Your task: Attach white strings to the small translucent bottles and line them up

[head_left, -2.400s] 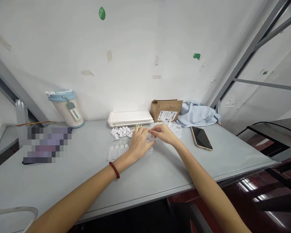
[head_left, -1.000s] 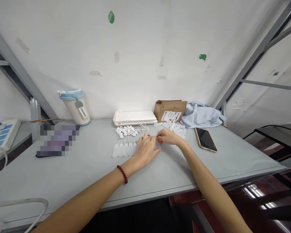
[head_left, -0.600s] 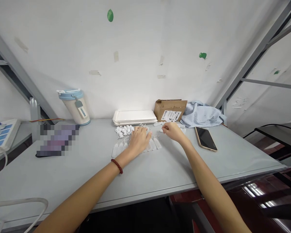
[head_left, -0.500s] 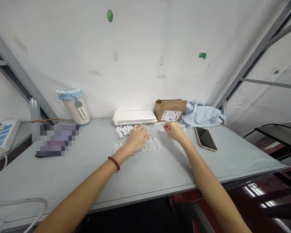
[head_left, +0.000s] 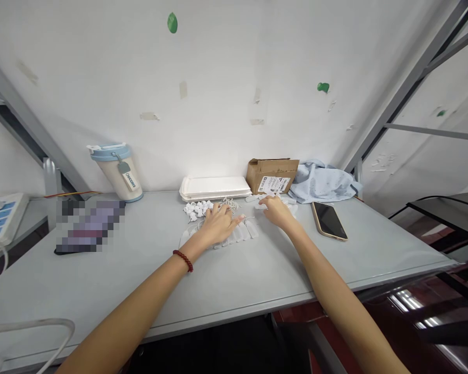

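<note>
Beneath the left hand (head_left: 217, 226), whose thumb stands apart from its fingers in a loose spread, lie the looped cords (head_left: 234, 203) and, nearer the wearer, a row of translucent sleeves (head_left: 239, 234); white caps (head_left: 194, 210) sit just left. The right hand (head_left: 277, 212) curls at loose clear sleeves (head_left: 252, 198); whether it pinches one, I cannot tell. The step looks like picking out parts, which calls for separating single pieces. Beyond the hands, the cardboard box (head_left: 273, 167) and lidded tumbler (head_left: 115, 179) hide their contents.
</note>
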Tool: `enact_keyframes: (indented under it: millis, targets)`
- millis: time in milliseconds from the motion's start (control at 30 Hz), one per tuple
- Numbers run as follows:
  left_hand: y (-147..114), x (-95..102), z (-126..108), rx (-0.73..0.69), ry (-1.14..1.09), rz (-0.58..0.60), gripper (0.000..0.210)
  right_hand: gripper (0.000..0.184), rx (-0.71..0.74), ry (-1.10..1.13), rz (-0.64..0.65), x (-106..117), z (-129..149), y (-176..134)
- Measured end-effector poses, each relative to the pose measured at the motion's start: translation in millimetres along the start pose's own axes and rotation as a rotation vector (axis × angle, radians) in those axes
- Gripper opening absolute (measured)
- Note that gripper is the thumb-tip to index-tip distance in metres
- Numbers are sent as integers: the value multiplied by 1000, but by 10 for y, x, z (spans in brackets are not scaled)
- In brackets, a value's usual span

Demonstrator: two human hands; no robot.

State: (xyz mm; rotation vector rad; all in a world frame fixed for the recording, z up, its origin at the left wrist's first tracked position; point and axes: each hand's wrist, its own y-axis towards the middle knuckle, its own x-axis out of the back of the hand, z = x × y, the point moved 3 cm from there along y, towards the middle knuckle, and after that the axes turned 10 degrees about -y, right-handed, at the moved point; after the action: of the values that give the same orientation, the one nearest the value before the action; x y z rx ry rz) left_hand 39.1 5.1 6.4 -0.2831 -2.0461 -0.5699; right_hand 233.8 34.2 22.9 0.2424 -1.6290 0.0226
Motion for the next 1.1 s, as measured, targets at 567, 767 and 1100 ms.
enact_keyframes:
  millis: [567,767,1100]
  targets:
    - [-5,9,-50,39,17,104,64,49,-10,-38,23,-70,-1,44]
    - [-3,4,-65,58,14,124,63,48,-5,-43,30,-101,-7,62]
    - [11,0,-62,67,-2,107,61,48,0,-57,35,-112,1,67]
